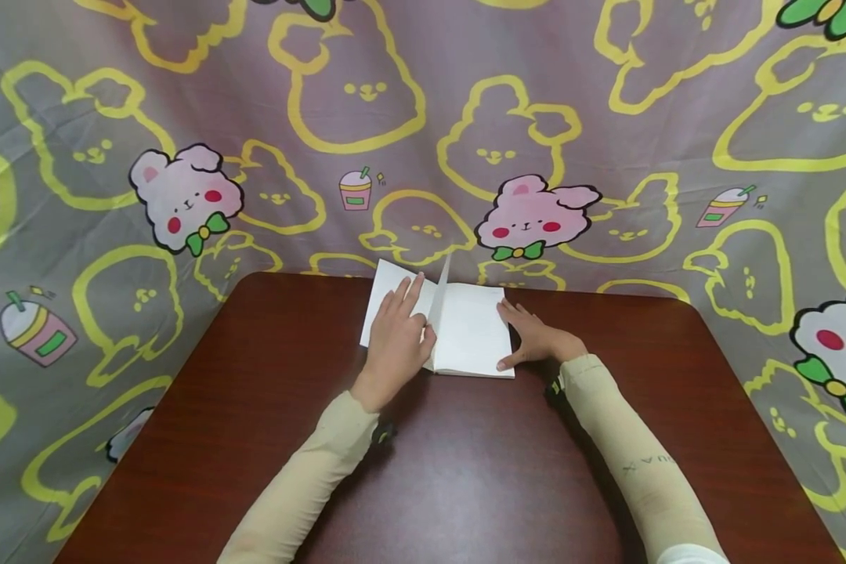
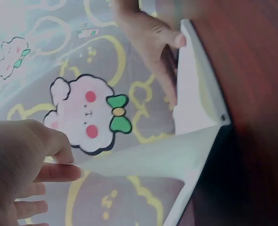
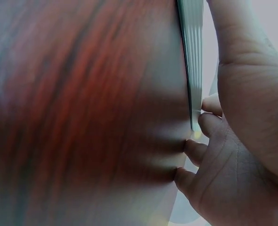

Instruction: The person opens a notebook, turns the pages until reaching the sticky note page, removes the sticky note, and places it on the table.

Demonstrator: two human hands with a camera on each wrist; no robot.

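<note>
An open notebook (image 1: 468, 329) with white pages lies near the back of the table. One page (image 1: 440, 291) stands up from its middle. In the left wrist view, my left hand (image 2: 21, 174) pinches the edge of this raised page (image 2: 143, 157) between thumb and index finger, with the other fingers apart. My right hand (image 1: 539, 337) rests at the notebook's right edge, thumb on the lower right corner and fingers spread along the side. The right wrist view shows the stacked page edges (image 3: 193, 61) beside that hand (image 3: 238, 155), with fingertips touching the tabletop.
The brown wooden table (image 1: 451, 478) ends just behind the notebook. A fabric curtain (image 1: 409, 164) with cartoon animals and drink cups hangs behind the table and along its sides.
</note>
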